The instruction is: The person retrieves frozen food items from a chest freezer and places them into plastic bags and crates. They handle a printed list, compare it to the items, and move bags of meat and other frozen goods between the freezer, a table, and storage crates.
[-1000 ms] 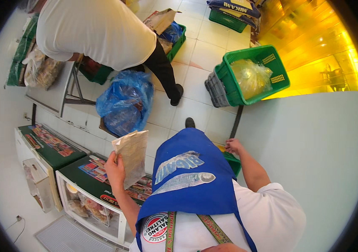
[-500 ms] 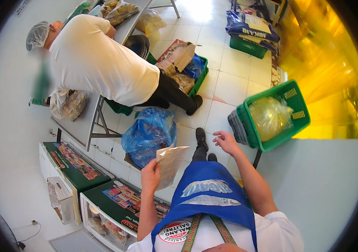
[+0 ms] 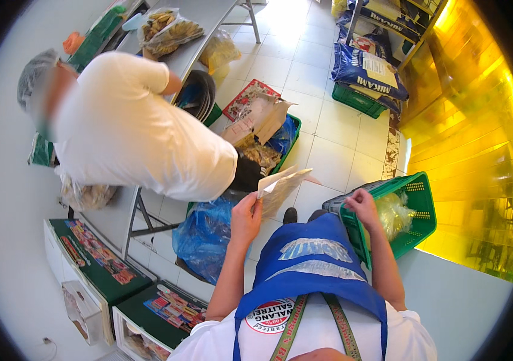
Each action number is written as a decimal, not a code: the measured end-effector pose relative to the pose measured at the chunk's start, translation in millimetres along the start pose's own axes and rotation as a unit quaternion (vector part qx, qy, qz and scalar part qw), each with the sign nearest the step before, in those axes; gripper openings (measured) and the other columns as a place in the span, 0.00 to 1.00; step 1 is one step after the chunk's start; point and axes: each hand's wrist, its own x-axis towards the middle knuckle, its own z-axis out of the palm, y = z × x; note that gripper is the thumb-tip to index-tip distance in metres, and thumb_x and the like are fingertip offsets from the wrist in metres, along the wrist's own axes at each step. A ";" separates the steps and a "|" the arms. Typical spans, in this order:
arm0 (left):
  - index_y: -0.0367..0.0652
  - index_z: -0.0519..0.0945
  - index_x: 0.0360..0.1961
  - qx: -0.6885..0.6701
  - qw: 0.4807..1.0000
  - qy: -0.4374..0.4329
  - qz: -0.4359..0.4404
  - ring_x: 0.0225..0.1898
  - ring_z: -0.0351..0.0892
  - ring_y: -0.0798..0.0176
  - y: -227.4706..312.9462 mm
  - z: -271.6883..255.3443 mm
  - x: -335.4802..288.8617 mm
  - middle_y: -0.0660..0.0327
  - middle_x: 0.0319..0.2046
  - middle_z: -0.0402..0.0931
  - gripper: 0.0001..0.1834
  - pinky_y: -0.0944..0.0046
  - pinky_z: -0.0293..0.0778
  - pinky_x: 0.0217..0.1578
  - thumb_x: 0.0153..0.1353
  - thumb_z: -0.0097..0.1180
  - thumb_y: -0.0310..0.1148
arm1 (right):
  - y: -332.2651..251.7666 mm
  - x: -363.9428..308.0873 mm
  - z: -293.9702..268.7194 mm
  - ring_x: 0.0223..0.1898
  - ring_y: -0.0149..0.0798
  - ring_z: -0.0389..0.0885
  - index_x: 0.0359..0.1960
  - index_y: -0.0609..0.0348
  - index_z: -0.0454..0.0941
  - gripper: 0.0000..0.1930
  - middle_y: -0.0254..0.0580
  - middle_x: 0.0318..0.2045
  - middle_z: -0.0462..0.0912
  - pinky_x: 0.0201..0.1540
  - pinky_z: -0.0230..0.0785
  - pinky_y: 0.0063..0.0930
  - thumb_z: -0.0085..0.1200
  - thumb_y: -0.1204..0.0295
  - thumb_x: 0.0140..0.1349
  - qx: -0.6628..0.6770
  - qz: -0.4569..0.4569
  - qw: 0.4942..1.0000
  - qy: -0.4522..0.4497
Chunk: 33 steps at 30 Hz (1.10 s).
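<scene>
My left hand (image 3: 246, 218) is closed on the near edge of some thin, brownish papers (image 3: 285, 188), held out in front of the blue apron (image 3: 304, 246). What is on them cannot be made out. To the right, my right hand (image 3: 362, 206) is raised over the near side of a green crate (image 3: 423, 210), its fingers loosely bent and apart with nothing seen in them. Inside that crate lies a clear plastic bag (image 3: 394, 216) with pale yellowish contents. Whether the hand touches the crate's rim is hard to tell.
A co-worker in a white shirt (image 3: 142, 132) leans over a long table (image 3: 193, 54) at the left. Blue plastic bags (image 3: 205, 237) sit on the floor beneath. Ahead stands a crate of cardboard and bags (image 3: 295, 129); farther right, sacks (image 3: 368, 72). Yellow strip curtains (image 3: 467, 138) hang at right.
I have moved forward, so the crate now lies closer beside me. My left hand has carried the papers up and right. My right hand has come over to the crate. The co-worker has turned slightly.
</scene>
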 end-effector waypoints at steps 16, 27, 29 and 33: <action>0.36 0.82 0.50 0.029 0.990 -0.009 -0.134 0.45 0.83 0.37 -54.5 134.7 257.0 0.42 0.43 0.83 0.12 0.49 0.79 0.45 0.68 0.57 0.28 | 49.3 297.6 -151.9 0.26 0.34 0.84 0.49 0.62 0.81 0.11 0.42 0.31 0.86 0.29 0.77 0.26 0.59 0.76 0.65 -0.100 0.100 0.990 -0.004; 0.31 0.81 0.55 -0.009 0.901 0.258 -0.348 0.57 0.81 0.54 -130.4 162.6 537.6 0.48 0.56 0.82 0.19 0.56 0.74 0.59 0.68 0.61 0.31 | -239.9 710.2 -241.4 0.37 0.35 0.83 0.52 0.67 0.80 0.14 0.45 0.39 0.84 0.41 0.79 0.31 0.57 0.73 0.69 -0.217 -0.098 0.971 -0.033; 0.35 0.74 0.63 -0.094 0.903 0.320 -0.270 0.55 0.81 0.62 -118.5 81.0 588.5 0.56 0.55 0.82 0.22 0.60 0.76 0.57 0.68 0.58 0.23 | -324.3 762.8 -198.1 0.36 0.35 0.83 0.53 0.67 0.80 0.14 0.45 0.37 0.85 0.41 0.77 0.30 0.56 0.73 0.69 -0.188 -0.149 0.967 -0.084; 0.36 0.69 0.68 -0.242 0.811 0.483 -0.222 0.54 0.81 0.58 -203.1 -24.4 624.9 0.53 0.57 0.80 0.26 0.58 0.77 0.57 0.69 0.56 0.23 | -440.1 822.9 -100.3 0.36 0.34 0.84 0.53 0.67 0.80 0.14 0.46 0.37 0.85 0.39 0.76 0.28 0.55 0.74 0.69 -0.211 -0.217 0.936 -0.181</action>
